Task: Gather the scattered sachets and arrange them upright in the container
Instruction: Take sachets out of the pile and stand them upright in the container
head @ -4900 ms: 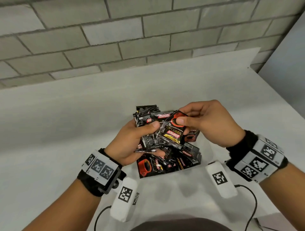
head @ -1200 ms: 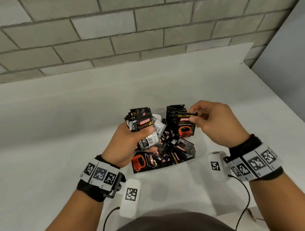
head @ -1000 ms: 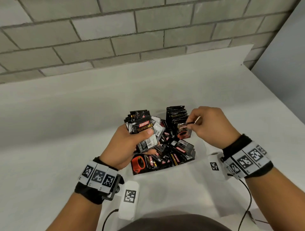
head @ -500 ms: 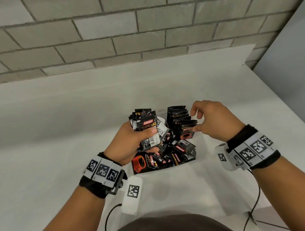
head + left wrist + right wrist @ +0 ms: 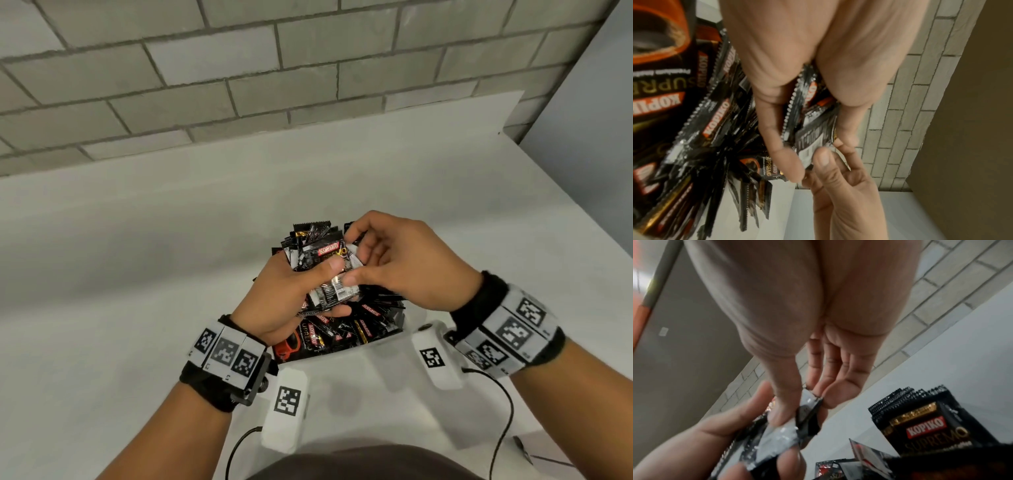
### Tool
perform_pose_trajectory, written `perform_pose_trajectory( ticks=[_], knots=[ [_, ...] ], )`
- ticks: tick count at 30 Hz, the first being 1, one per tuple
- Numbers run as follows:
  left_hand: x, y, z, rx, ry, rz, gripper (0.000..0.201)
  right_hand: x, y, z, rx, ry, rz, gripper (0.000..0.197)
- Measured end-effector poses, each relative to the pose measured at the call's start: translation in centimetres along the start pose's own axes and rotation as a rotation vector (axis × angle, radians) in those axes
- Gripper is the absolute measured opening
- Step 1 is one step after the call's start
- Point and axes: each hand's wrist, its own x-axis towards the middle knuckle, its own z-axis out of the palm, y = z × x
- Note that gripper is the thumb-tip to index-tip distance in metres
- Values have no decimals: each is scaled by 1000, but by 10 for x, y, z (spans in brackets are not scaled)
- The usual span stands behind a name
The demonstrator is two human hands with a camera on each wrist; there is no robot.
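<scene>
Pale grey matte surface [image 5: 137, 274] under everything; grey block wall with dark mortar lines [image 5: 239, 68] behind it; plain grey panel [image 5: 596, 120] at right.

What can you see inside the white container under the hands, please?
The container holds black coffee sachets, some lying loose, some standing upright at the back. The left hand and right hand cover its middle, so the floor is hidden.

We wear a black band [image 5: 493, 301] on each of our 2 bare wrists [image 5: 219, 377] — each wrapped in white square-code tags [image 5: 226, 351], with a white tagged block [image 5: 286, 407] below and a thin black cable [image 5: 239, 445] trailing.
</scene>
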Motion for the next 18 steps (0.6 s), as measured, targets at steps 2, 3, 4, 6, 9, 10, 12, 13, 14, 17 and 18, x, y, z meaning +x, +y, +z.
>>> perform_pose_trajectory(
  ticks=[2,3,4,6,9,10,12,13,14,17,18],
  knots=[
    [-1,0,-1,-4,-5,0,36,0,2,-1,52,-14,16,45],
    [-1,0,-2,-4,-4,3,35,0,1,-2,76,-21,16,43],
    [-1,0,-3,-5,4,11,34,0,0,-4,92,-20,11,41],
    [0,1,-5,-13,34,32,33,0,1,-10,87,21,6,38],
    [0,5,-12,-60,92,36,33,-3,7,-25,-88,103,12,35],
    [0,6,-15,-70,106,31,32,-6,10,-28,-205,57,20,37],
    [-1,6,-21,-66,125,22,32,-11,17,-25,-497,-118,47,44],
    [-1,6,-23,-62,128,18,32,-13,21,-20,-622,-192,61,47],
    [-1,6,-25,-64,130,14,32,-13,27,-17,-702,-224,68,48],
    [-1,6,-26,-69,125,4,31,-6,38,-20,-787,-147,14,42],
    [-1,6,-26,-59,118,4,31,-1,40,-23,-782,-106,-4,40]
  ],
)
